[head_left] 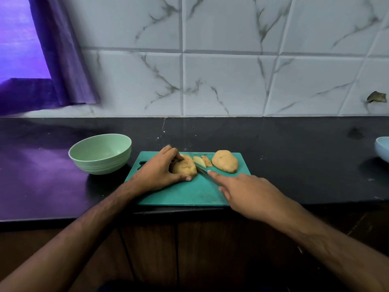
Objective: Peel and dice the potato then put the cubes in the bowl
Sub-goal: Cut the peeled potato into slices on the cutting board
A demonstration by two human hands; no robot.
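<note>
A green cutting board (189, 192) lies on the dark counter. My left hand (160, 173) grips a potato half (186, 167) on the board, fingers curled over its top and thumb at its near side. My right hand (246, 192) holds a knife (202, 170), index finger stretched along the blade's back; the blade sits against the right end of that half. Two cut slices (203, 161) lie just right of the blade. The other potato half (225, 161) rests flat side down at the board's far right. A pale green bowl (101, 152) stands left of the board; it looks empty.
A light blue bowl (383, 148) pokes in at the right edge of the counter. A marble-tiled wall runs behind the counter, and a purple curtain (63, 60) hangs at the far left. Wooden cabinet doors sit below the counter's front edge.
</note>
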